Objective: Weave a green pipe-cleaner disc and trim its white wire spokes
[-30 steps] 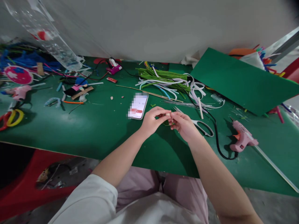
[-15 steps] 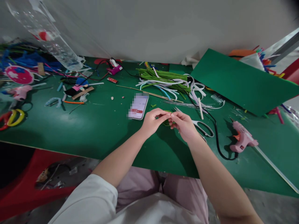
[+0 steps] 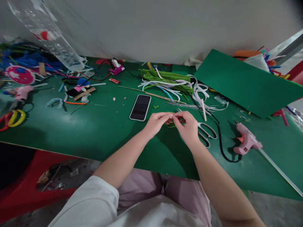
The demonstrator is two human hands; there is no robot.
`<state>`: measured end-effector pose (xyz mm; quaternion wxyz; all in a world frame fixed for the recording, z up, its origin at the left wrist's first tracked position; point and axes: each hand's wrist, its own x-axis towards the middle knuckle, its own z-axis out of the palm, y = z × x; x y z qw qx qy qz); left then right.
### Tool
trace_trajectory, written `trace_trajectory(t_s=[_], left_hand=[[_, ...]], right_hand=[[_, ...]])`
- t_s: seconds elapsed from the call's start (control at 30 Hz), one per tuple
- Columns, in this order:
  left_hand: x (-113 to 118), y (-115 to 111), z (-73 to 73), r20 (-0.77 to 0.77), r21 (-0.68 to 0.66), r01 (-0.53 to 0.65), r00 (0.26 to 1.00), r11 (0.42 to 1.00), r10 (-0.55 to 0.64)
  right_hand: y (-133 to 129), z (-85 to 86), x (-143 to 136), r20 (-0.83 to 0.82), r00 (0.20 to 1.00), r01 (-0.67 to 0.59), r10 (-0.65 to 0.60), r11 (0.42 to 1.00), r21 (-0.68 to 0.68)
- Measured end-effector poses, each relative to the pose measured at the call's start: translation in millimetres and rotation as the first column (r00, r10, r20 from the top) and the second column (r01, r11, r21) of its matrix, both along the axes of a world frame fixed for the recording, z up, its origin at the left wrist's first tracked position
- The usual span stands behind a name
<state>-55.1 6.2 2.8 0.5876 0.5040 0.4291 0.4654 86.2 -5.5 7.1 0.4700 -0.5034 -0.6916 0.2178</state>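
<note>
My left hand (image 3: pixel 156 124) and my right hand (image 3: pixel 187 126) meet above the table, fingertips pinched together. Between them shows a tiny whitish bit (image 3: pixel 171 116), too small to name. A round green piece (image 3: pixel 169 125) lies just behind and below the fingers, mostly hidden by them. Beside my right hand are scissors with grey-white handles (image 3: pixel 208 130), their blades partly covered by the hand. A phone with a dark screen (image 3: pixel 140 107) lies to the left of my left hand, and small green scraps (image 3: pixel 155 107) sit beyond my hands.
Green and white pipe cleaners (image 3: pixel 165 78) are bundled at the back. A pink glue gun (image 3: pixel 247 140) with its black cable lies right. A green board (image 3: pixel 246 82) leans at the back right. Red and yellow scissors (image 3: pixel 16 118) and a plastic bottle (image 3: pixel 59 44) are on the left.
The phone screen has gone from lit to dark. My right fingers have shifted and bent a little around the small bit; both hands stay in the same place.
</note>
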Motion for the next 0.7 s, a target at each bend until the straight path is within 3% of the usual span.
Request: trace_trajectory(t_s=[0.1,0.37,0.7], left_hand=[[0.3,0.3,0.4,0.042,-0.039,0.018,0.999,0.999,-0.016],[-0.8,0.4,1.3,0.048,0.012,-0.029,0.998,1.000,0.028],[-1.3,1.2,-1.7,0.044,0.035,-0.024,0.999,0.999,0.023]], right_hand=[[0.5,-0.7,-0.1,0.006,1.000,0.013,-0.013,1.000,-0.005],[1.0,-2.4,0.4,0.013,1.000,0.020,-0.020,1.000,0.004],[1.0,-6.2,-0.1,0.067,0.997,0.040,-0.046,0.995,0.094]])
